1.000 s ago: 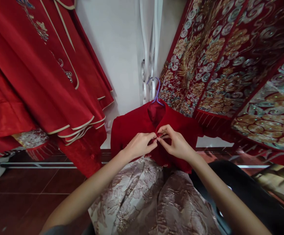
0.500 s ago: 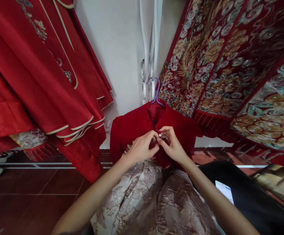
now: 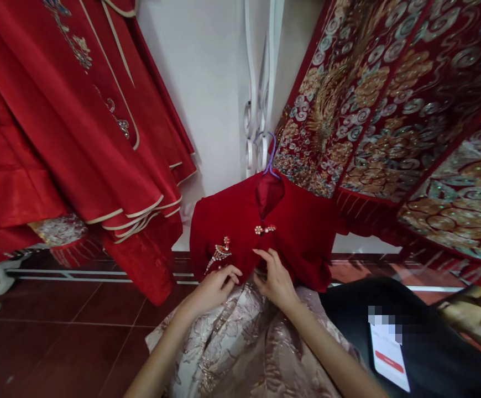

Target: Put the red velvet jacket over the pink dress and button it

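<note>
A red short jacket (image 3: 307, 218) hangs on a purple hanger (image 3: 271, 155). At its neck, a beaded clasp (image 3: 265, 229) joins the two front edges. A jewelled brooch-like ornament (image 3: 220, 251) decorates its left side in view. My left hand (image 3: 215, 286) is at the jacket's lower left front edge, fingers bent and closed on the cloth. Close to the other front edge, my right hand (image 3: 277, 279) has its thumb and index finger apart, resting against the jacket. Below both hands spreads a pale brocade skirt with a floral pattern (image 3: 219, 326).
Red garments with cream piping (image 3: 99, 138) hang at the left. Heavily embroidered red garments (image 3: 373, 149) hang at the right. A lit phone (image 3: 387, 354) lies on a black seat (image 3: 427, 337). White curved metalwork (image 3: 261, 66) stands behind the hanger, and dark red tiles (image 3: 78, 354) cover the floor.
Both hands have left the neck clasp and moved down the jacket front, farther apart. The clasp and the ornament are now uncovered. The phone's screen shows more fully.
</note>
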A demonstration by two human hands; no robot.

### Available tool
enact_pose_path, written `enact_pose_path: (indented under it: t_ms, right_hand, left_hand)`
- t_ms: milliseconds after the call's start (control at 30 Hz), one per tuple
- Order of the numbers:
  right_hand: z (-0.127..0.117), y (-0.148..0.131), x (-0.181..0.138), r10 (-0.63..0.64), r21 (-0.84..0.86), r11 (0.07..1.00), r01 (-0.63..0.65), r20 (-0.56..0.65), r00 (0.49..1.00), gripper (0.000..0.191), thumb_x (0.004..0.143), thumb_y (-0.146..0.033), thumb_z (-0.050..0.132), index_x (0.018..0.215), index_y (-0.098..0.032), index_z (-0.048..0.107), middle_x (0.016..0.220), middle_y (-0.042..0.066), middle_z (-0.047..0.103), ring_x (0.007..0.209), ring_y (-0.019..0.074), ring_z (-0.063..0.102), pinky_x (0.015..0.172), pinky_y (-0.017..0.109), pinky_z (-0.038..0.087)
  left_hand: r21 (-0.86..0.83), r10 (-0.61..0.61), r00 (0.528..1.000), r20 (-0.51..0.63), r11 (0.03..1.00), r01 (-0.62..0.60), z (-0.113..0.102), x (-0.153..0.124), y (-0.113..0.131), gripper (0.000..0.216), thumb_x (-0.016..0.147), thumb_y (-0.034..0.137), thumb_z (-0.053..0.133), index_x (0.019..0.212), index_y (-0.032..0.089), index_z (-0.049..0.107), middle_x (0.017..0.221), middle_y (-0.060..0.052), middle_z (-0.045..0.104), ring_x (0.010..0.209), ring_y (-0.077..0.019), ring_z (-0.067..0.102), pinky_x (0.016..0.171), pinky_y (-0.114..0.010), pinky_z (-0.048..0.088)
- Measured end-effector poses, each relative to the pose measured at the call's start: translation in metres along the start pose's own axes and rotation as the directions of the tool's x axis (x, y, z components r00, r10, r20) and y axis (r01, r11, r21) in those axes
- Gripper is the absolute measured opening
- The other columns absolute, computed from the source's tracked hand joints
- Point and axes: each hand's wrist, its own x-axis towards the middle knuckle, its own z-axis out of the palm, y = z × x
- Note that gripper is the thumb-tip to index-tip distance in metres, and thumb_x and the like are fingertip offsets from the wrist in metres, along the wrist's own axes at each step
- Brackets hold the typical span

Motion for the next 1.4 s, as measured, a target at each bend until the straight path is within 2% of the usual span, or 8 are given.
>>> enact_pose_path:
  t_ms: [133,267,500,700,933,1067,1233,1400]
  right_hand:
    - [0.029,0.021,-0.017,0.060,-0.019,0.998,-0.065,-0.206,0.977,0.056,0.080,-0.009,0.050,0.132,-0.020,0.034,0.120,0.015,0.045,0.107,0.0245,0.055,0.083,0.042,0.054]
    - [0.014,0.031,-0.010,0.232,0.114,0.971,-0.211,-0.218,0.948,0.043,0.082,-0.013,0.050,0.122,-0.021,0.037,0.094,0.005,0.055,0.074,0.0159,0.060,0.066,0.031,0.055]
    - [0.000,0.025,0.001,0.095,-0.137,0.983,-0.122,-0.191,0.977,0.058,0.076,-0.018,0.058,0.130,-0.015,0.036,0.121,0.017,0.048,0.113,0.0292,0.051,0.086,0.044,0.052]
    - [-0.003,0.034,0.001,0.215,-0.152,0.950,-0.271,-0.310,0.926,0.047,0.080,-0.014,0.050,0.126,-0.019,0.041,0.105,0.010,0.057,0.095,0.0244,0.058,0.080,0.042,0.053]
    - [0.003,0.024,-0.002,0.093,0.043,0.995,-0.094,0.013,0.996,0.061,0.074,-0.023,0.061,0.128,-0.013,0.033,0.119,0.017,0.053,0.109,0.0264,0.056,0.088,0.040,0.050]
    - [0.004,0.016,0.000,0.140,0.214,0.961,-0.177,0.177,0.974,0.052,0.074,-0.021,0.059,0.123,-0.018,0.040,0.094,0.006,0.062,0.086,0.0217,0.062,0.074,0.033,0.052]
    - [-0.048,0.019,0.020,0.186,0.402,0.877,-0.265,0.225,0.957,0.013,0.073,-0.017,0.055,0.084,-0.020,0.048,0.076,-0.002,0.053,0.070,0.0127,0.053,0.063,0.022,0.045]
    - [-0.122,0.008,0.031,0.279,0.557,0.751,-0.355,0.220,0.935,0.019,0.077,-0.028,0.060,0.077,-0.022,0.042,0.066,-0.004,0.045,0.055,0.0093,0.043,0.049,0.020,0.036]
  left_hand:
    - [0.143,0.063,0.998,0.001,0.988,-0.062,0.001,-0.006,0.010,0.023,0.084,0.021,0.048,0.105,0.021,0.057,0.091,-0.002,0.065,0.084,-0.0158,0.061,0.077,-0.026,0.046]
    - [0.221,0.059,0.998,0.004,0.974,-0.058,0.004,-0.006,0.015,0.026,0.083,0.018,0.046,0.105,0.022,0.059,0.098,-0.003,0.063,0.088,-0.0168,0.060,0.081,-0.029,0.045]
    - [0.339,0.080,0.997,-0.018,0.938,-0.069,0.015,-0.005,0.023,0.022,0.080,0.016,0.046,0.100,0.020,0.057,0.091,-0.004,0.055,0.093,-0.0206,0.052,0.090,-0.036,0.042]
    - [0.372,0.084,0.996,0.012,0.924,-0.083,0.013,-0.011,0.038,0.024,0.076,0.018,0.052,0.100,0.020,0.050,0.101,-0.005,0.048,0.101,-0.0236,0.044,0.093,-0.039,0.039]
    - [0.308,0.099,0.995,0.022,0.946,-0.101,0.015,-0.008,0.041,0.019,0.070,0.015,0.051,0.085,0.020,0.041,0.100,-0.003,0.044,0.094,-0.0204,0.043,0.085,-0.034,0.040]
    - [0.243,0.114,0.993,0.039,0.962,-0.120,0.013,-0.008,0.043,0.018,0.071,0.014,0.050,0.086,0.021,0.044,0.098,-0.003,0.046,0.093,-0.0193,0.046,0.084,-0.032,0.042]
    - [0.124,0.169,0.985,0.042,0.977,-0.173,0.022,-0.008,0.034,0.067,0.071,0.011,0.053,0.134,0.024,0.036,0.137,-0.010,0.036,0.125,-0.0241,0.040,0.105,-0.039,0.036]
    - [0.207,0.148,0.986,0.073,0.965,-0.160,0.037,-0.004,0.020,0.088,0.070,0.011,0.056,0.148,0.030,0.020,0.156,-0.008,0.013,0.139,-0.0318,0.024,0.113,-0.051,0.026]
